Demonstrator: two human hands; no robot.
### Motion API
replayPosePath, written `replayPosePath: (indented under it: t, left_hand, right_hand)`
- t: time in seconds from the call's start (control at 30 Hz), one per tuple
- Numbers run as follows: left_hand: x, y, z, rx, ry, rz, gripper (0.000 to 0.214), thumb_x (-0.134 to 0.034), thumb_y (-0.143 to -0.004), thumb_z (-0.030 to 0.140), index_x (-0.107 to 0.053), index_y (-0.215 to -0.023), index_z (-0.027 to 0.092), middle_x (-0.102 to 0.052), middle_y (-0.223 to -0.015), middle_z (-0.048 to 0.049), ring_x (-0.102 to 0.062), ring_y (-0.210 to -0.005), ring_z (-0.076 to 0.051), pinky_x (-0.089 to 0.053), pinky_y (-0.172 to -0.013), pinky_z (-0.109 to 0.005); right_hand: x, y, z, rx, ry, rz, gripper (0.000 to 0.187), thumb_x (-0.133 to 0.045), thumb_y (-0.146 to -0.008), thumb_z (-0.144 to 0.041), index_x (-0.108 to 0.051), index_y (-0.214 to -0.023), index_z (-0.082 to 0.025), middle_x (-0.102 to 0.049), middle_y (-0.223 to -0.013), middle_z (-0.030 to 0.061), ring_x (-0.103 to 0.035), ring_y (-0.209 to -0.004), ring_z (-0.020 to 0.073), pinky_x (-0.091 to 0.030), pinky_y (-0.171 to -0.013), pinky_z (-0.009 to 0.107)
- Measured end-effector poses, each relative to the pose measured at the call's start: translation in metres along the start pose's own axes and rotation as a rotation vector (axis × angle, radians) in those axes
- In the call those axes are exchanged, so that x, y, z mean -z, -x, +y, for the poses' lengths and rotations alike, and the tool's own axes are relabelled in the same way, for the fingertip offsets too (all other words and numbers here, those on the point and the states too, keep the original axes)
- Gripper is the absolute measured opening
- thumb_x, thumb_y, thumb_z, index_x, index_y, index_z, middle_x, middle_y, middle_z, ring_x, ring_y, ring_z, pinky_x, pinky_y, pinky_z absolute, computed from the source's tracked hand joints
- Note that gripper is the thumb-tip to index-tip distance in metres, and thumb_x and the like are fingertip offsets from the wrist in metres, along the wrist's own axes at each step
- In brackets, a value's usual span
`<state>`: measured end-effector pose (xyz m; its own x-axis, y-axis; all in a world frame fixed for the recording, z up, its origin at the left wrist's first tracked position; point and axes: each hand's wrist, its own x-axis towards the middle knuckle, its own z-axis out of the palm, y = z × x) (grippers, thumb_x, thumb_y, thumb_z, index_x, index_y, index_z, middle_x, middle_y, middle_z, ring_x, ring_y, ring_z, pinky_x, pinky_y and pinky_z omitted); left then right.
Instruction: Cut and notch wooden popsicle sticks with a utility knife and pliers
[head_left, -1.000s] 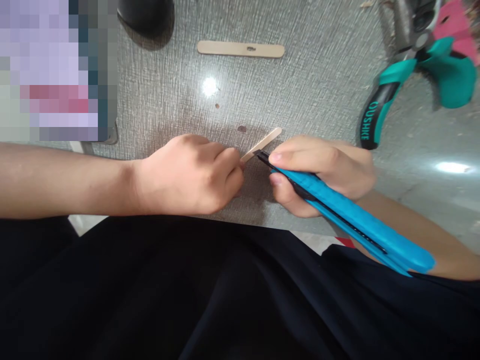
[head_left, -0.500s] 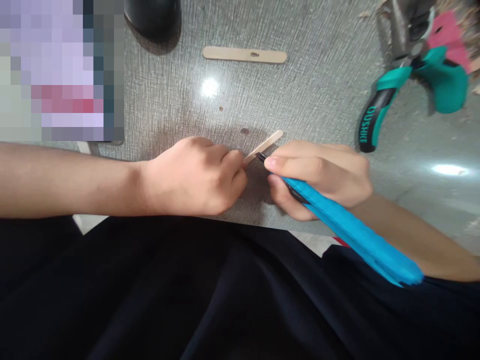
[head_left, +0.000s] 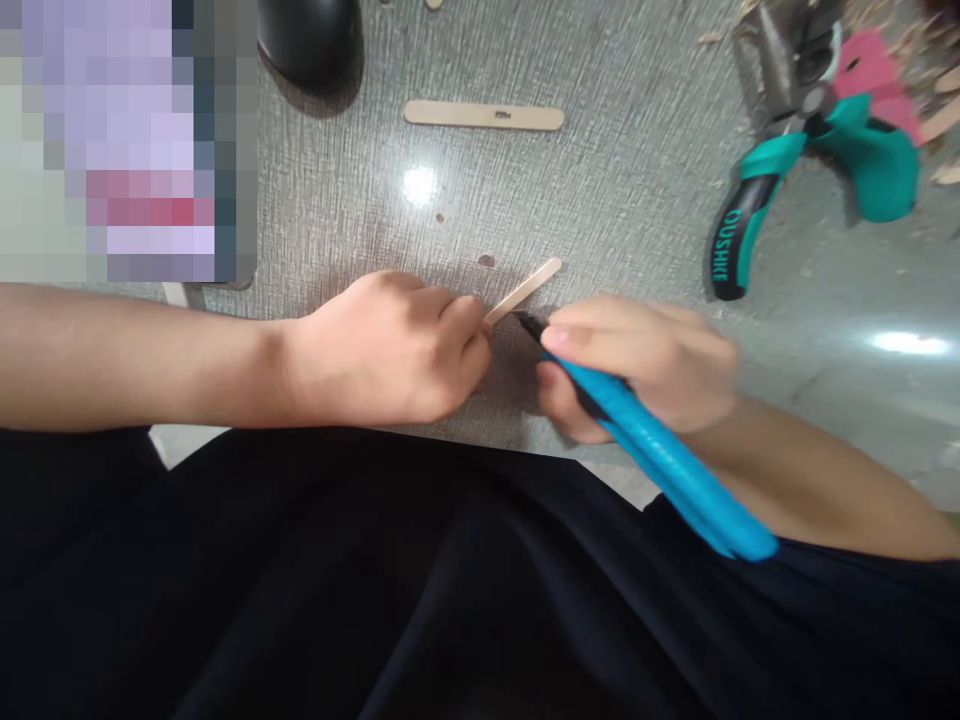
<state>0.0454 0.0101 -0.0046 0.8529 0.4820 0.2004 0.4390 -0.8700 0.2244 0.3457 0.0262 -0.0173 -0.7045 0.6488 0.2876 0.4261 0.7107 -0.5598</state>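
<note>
My left hand (head_left: 390,350) is closed, pinching one end of a thin wooden craft stick (head_left: 525,288) that slants up to the right over the grey table (head_left: 615,190). My right hand (head_left: 645,365) is wrapped round a blue utility knife (head_left: 660,460). The knife's dark tip sits just below the stick, close to my left fingertips. Its long blue handle runs down to the right across my forearm.
A second wooden stick (head_left: 484,115) lies flat farther back. Teal-handled pliers (head_left: 810,150) lie at the upper right beside a pink object (head_left: 870,60) and wood scraps. A black rounded object (head_left: 311,40) stands at the top. My dark clothing fills the bottom.
My right hand and the knife slid slightly down and away from the stick, and the knife handle swung left. My left hand and the stick stayed put.
</note>
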Motion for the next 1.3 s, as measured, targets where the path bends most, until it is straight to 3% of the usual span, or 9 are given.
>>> replayPosePath:
  t: [0.1,0.13,0.3,0.67,0.9,1.17,1.3]
  left_hand:
    - [0.0,0.001,0.001,-0.024,-0.047,0.023,0.03,-0.057,-0.119,0.015,-0.076,-0.096,0.016,-0.065,-0.077,-0.0035,-0.065,-0.067,-0.019,-0.046,-0.054,-0.034]
    - [0.0,0.001,0.001,-0.03,-0.058,0.029,0.031,-0.057,-0.119,0.014,-0.076,-0.094,0.016,-0.064,-0.076,-0.0029,-0.064,-0.067,-0.019,-0.046,-0.054,-0.033]
    - [0.003,0.001,0.004,-0.056,-0.084,0.057,0.028,-0.063,-0.117,0.012,-0.076,-0.093,0.015,-0.063,-0.076,-0.0025,-0.062,-0.068,-0.018,-0.044,-0.054,-0.034]
    - [0.005,0.0,0.005,-0.043,-0.087,0.058,0.029,-0.067,-0.117,0.013,-0.073,-0.088,0.016,-0.058,-0.075,0.0,-0.058,-0.066,-0.016,-0.04,-0.054,-0.032]
    - [0.006,-0.002,0.005,-0.057,-0.123,0.069,0.033,-0.063,-0.116,0.01,-0.07,-0.085,0.016,-0.057,-0.074,0.0002,-0.057,-0.065,-0.015,-0.04,-0.054,-0.031]
    - [0.007,-0.001,0.005,-0.053,-0.094,0.035,0.026,-0.067,-0.112,0.009,-0.074,-0.088,0.017,-0.059,-0.075,-0.0011,-0.056,-0.067,-0.017,-0.04,-0.055,-0.033]
    - [0.008,-0.001,0.005,-0.058,-0.096,0.038,0.027,-0.067,-0.112,0.009,-0.072,-0.086,0.017,-0.058,-0.075,-0.0008,-0.055,-0.066,-0.016,-0.04,-0.055,-0.033]
  right_hand:
    - [-0.006,-0.001,-0.005,0.226,0.07,0.051,0.02,-0.072,-0.109,-0.02,-0.066,-0.127,-0.025,-0.086,-0.104,0.0006,-0.081,-0.079,0.0133,-0.063,-0.067,0.025]
    - [-0.007,-0.002,-0.005,0.24,0.092,0.045,0.021,-0.071,-0.109,-0.017,-0.065,-0.128,-0.024,-0.086,-0.104,0.001,-0.08,-0.079,0.0131,-0.064,-0.068,0.025]
    - [-0.006,-0.004,-0.004,0.225,0.1,0.0,0.028,-0.071,-0.107,-0.012,-0.064,-0.132,-0.023,-0.085,-0.104,0.0015,-0.078,-0.077,0.0129,-0.064,-0.067,0.025]
    - [-0.003,-0.001,-0.004,0.224,0.105,-0.068,0.025,-0.07,-0.115,-0.017,-0.061,-0.137,-0.022,-0.084,-0.107,0.0025,-0.076,-0.08,0.0126,-0.064,-0.071,0.026]
    - [-0.001,-0.005,-0.005,0.256,0.121,-0.068,0.021,-0.068,-0.115,-0.016,-0.063,-0.135,-0.021,-0.084,-0.106,0.0046,-0.074,-0.082,0.0136,-0.065,-0.073,0.026]
    - [-0.004,-0.013,-0.008,0.179,0.032,-0.014,0.031,-0.07,-0.104,-0.01,-0.066,-0.128,-0.028,-0.082,-0.094,-0.0027,-0.074,-0.07,0.0143,-0.064,-0.063,0.028]
    - [-0.008,-0.012,-0.008,0.198,0.069,0.037,0.026,-0.069,-0.106,-0.012,-0.066,-0.128,-0.026,-0.082,-0.094,-0.0025,-0.073,-0.07,0.0132,-0.063,-0.062,0.027]
